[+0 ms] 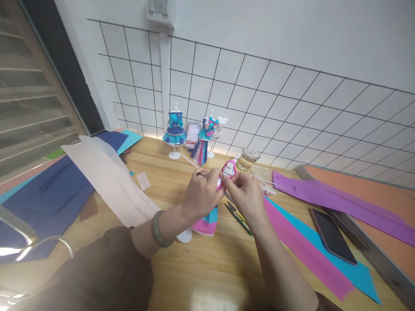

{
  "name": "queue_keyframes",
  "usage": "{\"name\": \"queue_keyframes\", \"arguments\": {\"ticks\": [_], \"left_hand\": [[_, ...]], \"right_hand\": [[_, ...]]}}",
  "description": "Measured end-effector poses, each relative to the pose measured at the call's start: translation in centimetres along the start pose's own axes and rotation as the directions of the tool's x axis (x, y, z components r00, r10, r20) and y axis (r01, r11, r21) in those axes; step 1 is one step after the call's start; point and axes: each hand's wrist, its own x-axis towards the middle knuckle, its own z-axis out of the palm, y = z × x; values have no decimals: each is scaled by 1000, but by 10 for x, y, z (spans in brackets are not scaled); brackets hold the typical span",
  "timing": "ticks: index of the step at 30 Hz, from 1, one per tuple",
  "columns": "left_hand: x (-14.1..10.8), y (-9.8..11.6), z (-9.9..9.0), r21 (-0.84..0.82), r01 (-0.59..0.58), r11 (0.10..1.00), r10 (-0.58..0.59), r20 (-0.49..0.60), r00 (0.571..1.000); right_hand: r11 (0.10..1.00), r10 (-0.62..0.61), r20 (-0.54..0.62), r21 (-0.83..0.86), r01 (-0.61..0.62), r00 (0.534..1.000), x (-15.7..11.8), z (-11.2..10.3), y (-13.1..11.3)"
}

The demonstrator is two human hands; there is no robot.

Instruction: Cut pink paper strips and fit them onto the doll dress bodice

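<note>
A small doll dress form (230, 167) with a pink-and-white top lies tilted on the table between my hands. Its striped pink and blue skirt (205, 227) shows below my left wrist, and part of the round white base sticks out beside my forearm. My left hand (204, 190) is closed around the form's body. With thumb and fingers pinched together, my right hand (244, 195) grips the edge of the pink doll dress at the bodice. Fingers cover most of the waist. Thread snips (238, 218) with green handles lie just under my right hand.
Dressed doll forms (175, 131) stand at the back by the wire grid. A glass jar (248, 159) sits behind my right hand. Fabric pieces, including white (110, 181) and purple (340, 205), lie both sides. A phone (333, 235) rests on blue fabric at right.
</note>
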Motion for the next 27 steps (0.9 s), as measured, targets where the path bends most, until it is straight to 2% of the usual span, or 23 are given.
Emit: {"name": "queue_keyframes", "arguments": {"ticks": [6,9,14,20,27], "left_hand": [[0,0,-1,-20,58,998,-57,34,998],[3,-1,-5,-48,95,994,-93,51,994],[7,-1,-10,-89,137,987,-127,108,986],[6,-4,-10,-64,104,992,-95,130,987],[7,-7,-12,-105,227,968,-211,144,967]], "right_hand": [[999,-32,3,-29,32,999,0,-2,0],[996,-71,67,52,67,995,0,-8,-1],[990,-66,172,135,43,983,-2,-19,-3],[997,-74,112,-3,75,991,-6,-21,-5],[994,-65,78,-81,71,995,-6,-23,-4]]}}
